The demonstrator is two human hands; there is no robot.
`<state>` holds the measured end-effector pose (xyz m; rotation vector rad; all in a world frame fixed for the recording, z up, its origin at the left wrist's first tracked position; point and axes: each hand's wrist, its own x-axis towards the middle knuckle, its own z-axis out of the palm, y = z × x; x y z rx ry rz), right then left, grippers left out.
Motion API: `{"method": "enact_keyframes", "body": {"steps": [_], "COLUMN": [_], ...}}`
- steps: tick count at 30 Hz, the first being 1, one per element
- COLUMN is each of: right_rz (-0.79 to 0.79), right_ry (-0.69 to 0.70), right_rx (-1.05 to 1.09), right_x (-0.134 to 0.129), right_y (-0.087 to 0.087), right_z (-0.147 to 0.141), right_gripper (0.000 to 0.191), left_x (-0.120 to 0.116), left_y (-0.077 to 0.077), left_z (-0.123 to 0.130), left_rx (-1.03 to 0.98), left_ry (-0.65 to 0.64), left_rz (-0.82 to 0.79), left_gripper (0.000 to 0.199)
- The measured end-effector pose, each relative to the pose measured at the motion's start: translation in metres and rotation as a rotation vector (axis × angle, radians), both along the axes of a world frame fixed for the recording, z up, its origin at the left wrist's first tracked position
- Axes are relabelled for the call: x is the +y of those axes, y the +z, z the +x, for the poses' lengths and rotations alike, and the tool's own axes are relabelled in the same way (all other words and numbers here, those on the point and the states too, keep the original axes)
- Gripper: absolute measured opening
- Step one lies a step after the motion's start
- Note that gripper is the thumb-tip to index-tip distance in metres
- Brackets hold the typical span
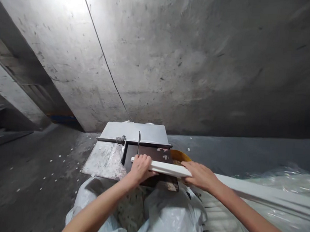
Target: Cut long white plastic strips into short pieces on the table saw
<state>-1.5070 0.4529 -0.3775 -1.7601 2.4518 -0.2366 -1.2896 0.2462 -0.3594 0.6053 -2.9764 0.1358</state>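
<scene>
Several long white strips (168,168) lie bundled across a small table saw (103,158), their left ends close to the upright saw blade (138,143). Near those ends, my left hand (141,166) is closed over the bundle. Farther right, my right hand (200,174) wraps around the same strips, just off the saw's right edge. Beyond it the bundle runs out to the right side of the view. A metal guide (122,147) sits left of the blade. The undersides of both hands are hidden.
A white plastic bag (174,214) hangs below the saw's front edge. Behind my right hand is a yellow container (180,155). Clear plastic wrapping (284,180) lies at the right. A concrete wall (186,62) rises behind, with a cable (106,59); small white scraps dot the floor (45,165).
</scene>
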Motion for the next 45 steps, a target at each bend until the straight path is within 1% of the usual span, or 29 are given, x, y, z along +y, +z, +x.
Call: {"method": "enact_keyframes", "body": {"steps": [2,4,5,7,9,11,12,15,17,18,19,21,24,26,28,31,33,36,38,42,45], "right_rz": [-0.138,-0.223,-0.247,-0.242,-0.183,-0.136,-0.137,-0.232,-0.287,-0.291,-0.277,-0.209,-0.066,0.009,0.036,0.016,0.012,0.010,0.000,0.015,0.050], "right_ry": [-0.077,-0.098,-0.086,-0.055,-0.022,-0.005,-0.006,-0.003,0.034,0.058,0.078,0.107,0.131,0.118,0.076,0.009,-0.014,-0.039,-0.055,-0.085,-0.091], "right_rx": [0.122,0.197,0.219,0.224,0.178,0.133,0.124,0.127,0.115,0.101,0.083,0.031,-0.100,-0.179,-0.204,-0.181,-0.172,-0.157,-0.137,-0.137,-0.175], "right_x": [0.007,0.012,0.012,0.005,-0.006,-0.014,-0.015,-0.005,0.004,0.006,0.006,0.000,-0.016,-0.025,-0.031,-0.034,-0.035,-0.036,-0.038,-0.044,-0.054], "right_y": [-0.013,-0.025,-0.030,-0.036,-0.037,-0.037,-0.037,-0.041,-0.046,-0.046,-0.046,-0.039,-0.019,-0.007,-0.002,-0.006,-0.010,-0.013,-0.013,-0.011,-0.010], "right_z": [-0.003,-0.009,-0.013,-0.022,-0.029,-0.032,-0.031,-0.024,-0.020,-0.020,-0.021,-0.027,-0.040,-0.046,-0.050,-0.053,-0.052,-0.050,-0.048,-0.051,-0.058], "right_gripper": [0.040,0.044,0.047,0.053,0.060,0.065,0.066,0.062,0.061,0.062,0.062,0.062,0.057,0.053,0.054,0.055,0.055,0.056,0.058,0.061,0.060], "left_x": [-0.013,-0.021,-0.022,-0.018,-0.009,0.000,0.003,0.003,0.000,-0.001,-0.003,-0.006,-0.010,-0.013,-0.016,-0.019,-0.018,-0.013,-0.008,-0.005,-0.010], "left_y": [0.004,0.006,0.007,0.005,0.001,-0.003,-0.004,-0.009,-0.010,-0.009,-0.008,-0.005,0.001,0.004,0.006,0.011,0.014,0.018,0.020,0.019,0.012], "left_z": [0.000,-0.001,-0.003,-0.010,-0.019,-0.026,-0.027,-0.019,-0.010,-0.007,-0.006,-0.007,-0.016,-0.021,-0.025,-0.033,-0.039,-0.044,-0.043,-0.035,-0.035], "left_rx": [-0.022,-0.024,-0.013,0.017,0.041,0.049,0.054,0.043,0.019,0.006,-0.004,-0.009,0.012,0.026,0.007,-0.102,-0.168,-0.214,-0.212,-0.132,-0.081], "left_ry": [0.018,-0.008,-0.035,-0.100,-0.144,-0.130,-0.115,-0.105,-0.129,-0.138,-0.144,-0.167,-0.238,-0.270,-0.265,-0.223,-0.195,-0.169,-0.171,-0.306,-0.379], "left_rz": [0.012,0.016,0.003,-0.036,-0.065,-0.064,-0.062,-0.059,-0.060,-0.056,-0.050,-0.034,-0.026,-0.028,-0.016,0.023,0.042,0.068,0.079,0.052,0.006], "left_gripper": [0.064,0.068,0.068,0.064,0.061,0.064,0.068,0.075,0.074,0.074,0.074,0.077,0.084,0.085,0.083,0.083,0.090,0.098,0.097,0.082,0.083]}}
